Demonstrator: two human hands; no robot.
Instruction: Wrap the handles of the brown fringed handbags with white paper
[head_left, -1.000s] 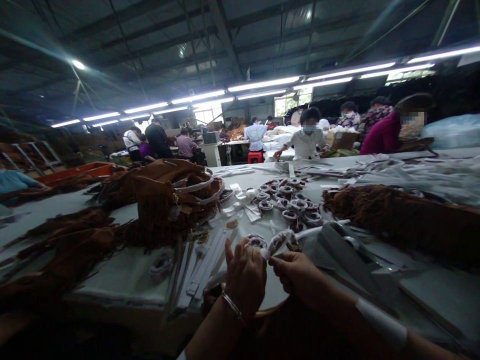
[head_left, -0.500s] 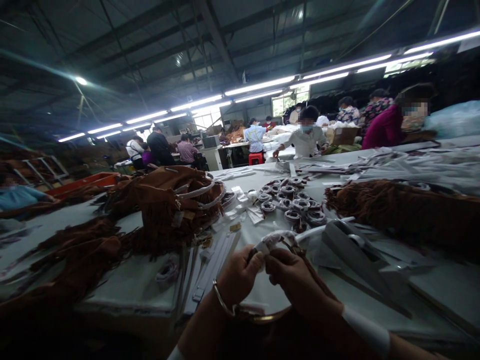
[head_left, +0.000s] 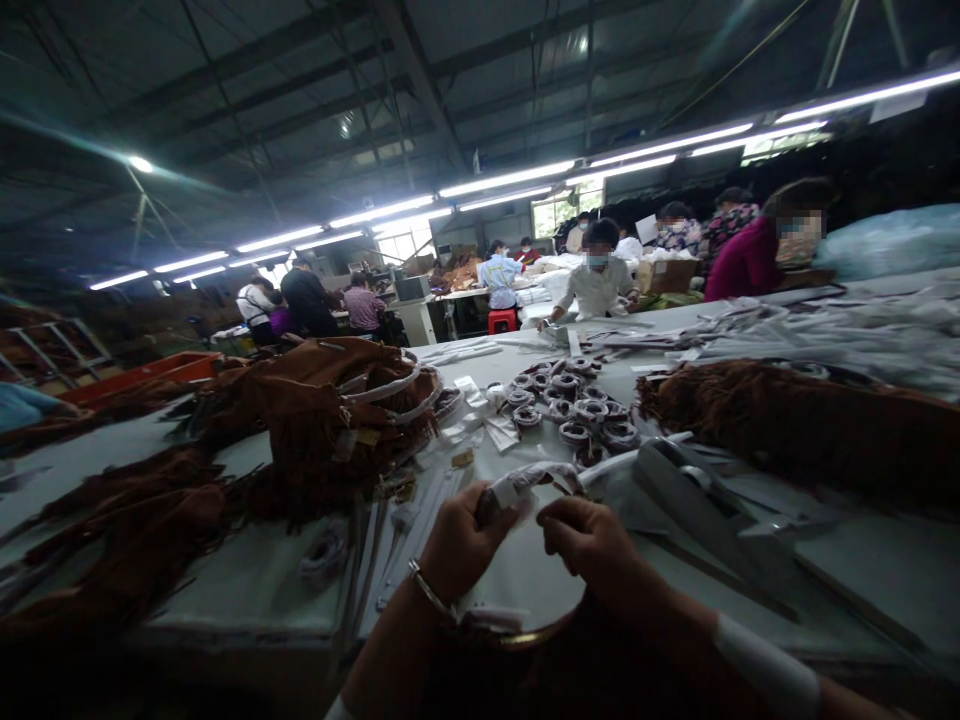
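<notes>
A curved bag handle (head_left: 538, 476) wrapped in white film arches in front of me, above the table. My left hand (head_left: 461, 540) is closed around the left end of this wrapped handle. My right hand (head_left: 592, 545) sits just to the right, below the handle's other end, with thumb and fingers pinched together. What the pinch holds, if anything, is too small to make out. Below my hands a gold-coloured curved edge (head_left: 540, 634) catches the light; the dark thing under it is mostly lost in shadow.
Brown fringed bags (head_left: 322, 400) are heaped at left, and another brown fringed pile (head_left: 787, 420) lies at right. Coiled wrapped straps (head_left: 589, 410) cluster mid-table. A grey dispenser-like device (head_left: 679, 490) stands right of my hands. A co-worker in white (head_left: 600, 285) works across the table.
My right hand has drawn slightly away from my left, widening the gap between them. My left hand still grips the wrapped handle. The view has turned a little right.
</notes>
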